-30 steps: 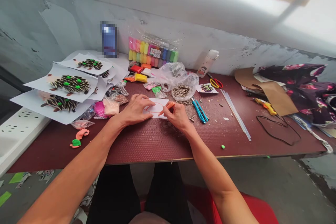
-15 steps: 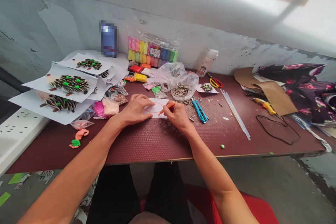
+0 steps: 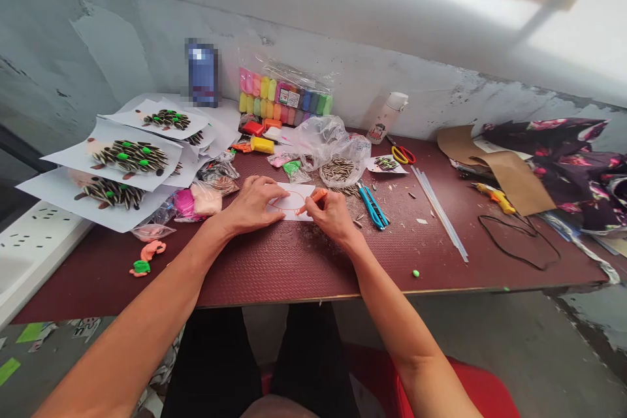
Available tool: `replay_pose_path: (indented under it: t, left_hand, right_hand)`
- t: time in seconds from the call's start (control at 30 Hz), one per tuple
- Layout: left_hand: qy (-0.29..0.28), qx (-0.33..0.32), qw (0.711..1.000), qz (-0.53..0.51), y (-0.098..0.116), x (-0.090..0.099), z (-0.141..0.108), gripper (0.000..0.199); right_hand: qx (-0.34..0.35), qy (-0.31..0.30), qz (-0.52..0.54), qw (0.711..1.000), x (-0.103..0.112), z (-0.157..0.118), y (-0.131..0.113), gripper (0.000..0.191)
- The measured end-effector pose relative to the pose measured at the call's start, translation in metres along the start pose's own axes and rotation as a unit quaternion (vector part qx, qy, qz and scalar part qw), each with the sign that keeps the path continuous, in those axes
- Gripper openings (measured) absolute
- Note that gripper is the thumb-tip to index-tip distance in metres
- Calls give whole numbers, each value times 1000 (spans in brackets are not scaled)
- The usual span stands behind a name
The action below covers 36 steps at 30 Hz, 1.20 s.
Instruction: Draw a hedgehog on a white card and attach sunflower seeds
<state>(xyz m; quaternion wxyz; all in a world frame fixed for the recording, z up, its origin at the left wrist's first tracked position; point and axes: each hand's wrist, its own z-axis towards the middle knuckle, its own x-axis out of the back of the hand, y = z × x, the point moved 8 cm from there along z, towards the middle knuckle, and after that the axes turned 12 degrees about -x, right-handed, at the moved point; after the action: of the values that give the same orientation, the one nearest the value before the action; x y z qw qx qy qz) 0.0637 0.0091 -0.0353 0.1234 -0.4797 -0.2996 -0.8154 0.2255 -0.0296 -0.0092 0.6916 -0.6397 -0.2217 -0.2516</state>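
Scissors [image 3: 404,154] lie right of the bottle [image 3: 386,119]

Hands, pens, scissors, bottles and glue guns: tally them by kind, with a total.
Hands: 2, left hand and right hand
Pens: 1, orange pen in the right grip
Scissors: 1, red-and-yellow scissors
Bottles: 1, white bottle
Glue guns: 1, yellow glue gun
Total: 6

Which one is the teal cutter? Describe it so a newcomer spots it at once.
On the dark red table, find the clear bag of seeds near the middle. Just to its front right, beside the right hand, lies the teal cutter. It is long and slim, unlike the looped scissors farther back.
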Motion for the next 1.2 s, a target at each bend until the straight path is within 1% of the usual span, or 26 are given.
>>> replay_pose_path:
  t: [0.93, 1.2]
  left_hand:
    - [-4, -8, 1000, 1, 2, 0, 1, 38]
    - [-12, -3, 1000, 3, 3, 0, 1, 39]
  right_hand:
    - [-20, 5, -14, 1000, 1, 1, 0, 30]
    - [-5, 12, -10, 1000, 1, 1, 1, 30]
